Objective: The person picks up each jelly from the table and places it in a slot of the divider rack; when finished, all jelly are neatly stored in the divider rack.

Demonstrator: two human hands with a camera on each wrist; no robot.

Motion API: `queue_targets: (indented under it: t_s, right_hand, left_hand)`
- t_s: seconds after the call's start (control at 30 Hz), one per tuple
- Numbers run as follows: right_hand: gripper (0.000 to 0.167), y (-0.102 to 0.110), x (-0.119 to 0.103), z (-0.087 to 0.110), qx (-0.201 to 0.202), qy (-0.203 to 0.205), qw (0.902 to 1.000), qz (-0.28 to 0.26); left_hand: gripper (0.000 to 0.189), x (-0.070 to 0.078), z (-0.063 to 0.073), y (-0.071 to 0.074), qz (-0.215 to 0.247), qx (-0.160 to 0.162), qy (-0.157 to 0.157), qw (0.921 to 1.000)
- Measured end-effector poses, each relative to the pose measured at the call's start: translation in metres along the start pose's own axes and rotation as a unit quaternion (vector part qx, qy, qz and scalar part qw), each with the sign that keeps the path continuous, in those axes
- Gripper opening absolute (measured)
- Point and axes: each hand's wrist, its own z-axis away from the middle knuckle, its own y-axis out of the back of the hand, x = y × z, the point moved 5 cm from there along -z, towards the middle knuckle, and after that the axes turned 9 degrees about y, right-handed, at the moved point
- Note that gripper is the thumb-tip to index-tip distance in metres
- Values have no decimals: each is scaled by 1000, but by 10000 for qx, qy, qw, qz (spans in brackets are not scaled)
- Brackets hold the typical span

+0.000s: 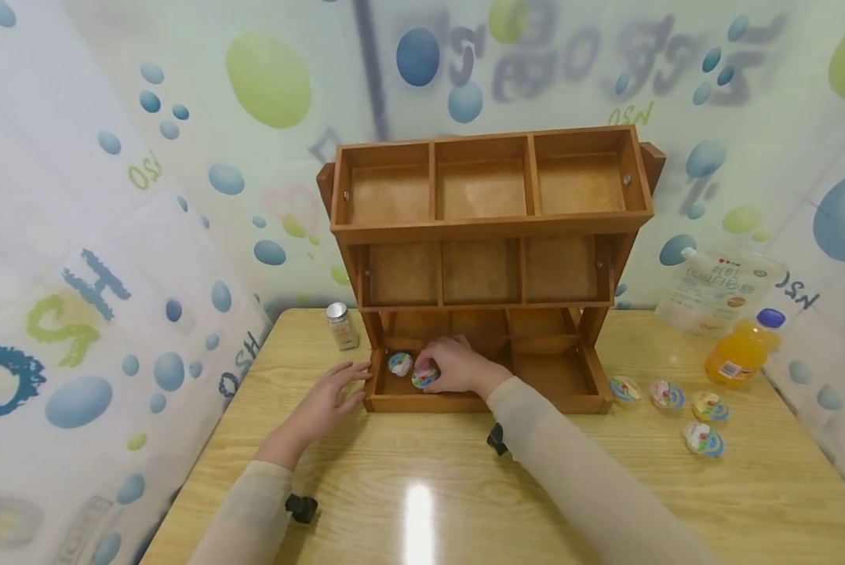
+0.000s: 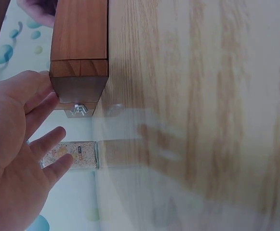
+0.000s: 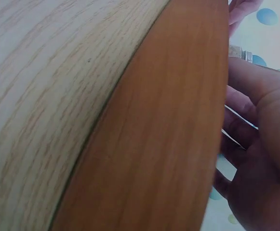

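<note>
A wooden three-tier shelf stands on the table, each tier split into compartments. In the head view my right hand reaches into the bottom left compartment and grips a small jelly cup with a printed lid. Beside it in that compartment lies another jelly cup. The right wrist view shows my right hand behind the front board, which hides its fingertips and the cup. My left hand touches the shelf's left side with fairly straight fingers; the left wrist view shows them against the wood's corner.
Right of the shelf lie several jelly cups. Behind them stand an orange drink bottle with a blue cap and a white pouch. A small jar with a metallic lid stands left of the shelf. Patterned sheeting surrounds the table.
</note>
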Motion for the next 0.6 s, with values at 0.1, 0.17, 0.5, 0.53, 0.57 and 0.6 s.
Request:
queue_targets:
  t_s: [0.1, 0.17, 0.5, 0.53, 0.57, 0.6]
  right_hand:
    - [35, -2, 2, 0, 13, -37, 10000, 15]
    - [36, -3, 4, 1, 20, -51, 10000, 7]
    - [42, -1, 3, 7, 278, 20, 9993, -246]
    - [41, 0, 2, 10, 328, 20, 9991, -284]
    - [40, 2, 2, 12, 380, 17, 9988, -301]
    - [38, 4, 1, 15, 437, 8, 9985, -318]
  left_hand:
    - [36, 0, -1, 0, -15, 1, 2, 10000]
    - [36, -1, -1, 0, -4, 5, 8, 10000]
    - [37, -2, -2, -2, 12, -15, 23, 10000]
    - [37, -2, -1, -2, -13, -14, 27, 10000]
    - [37, -3, -1, -2, -35, -13, 29, 10000]
    - [37, -3, -1, -2, -43, -15, 43, 10000]
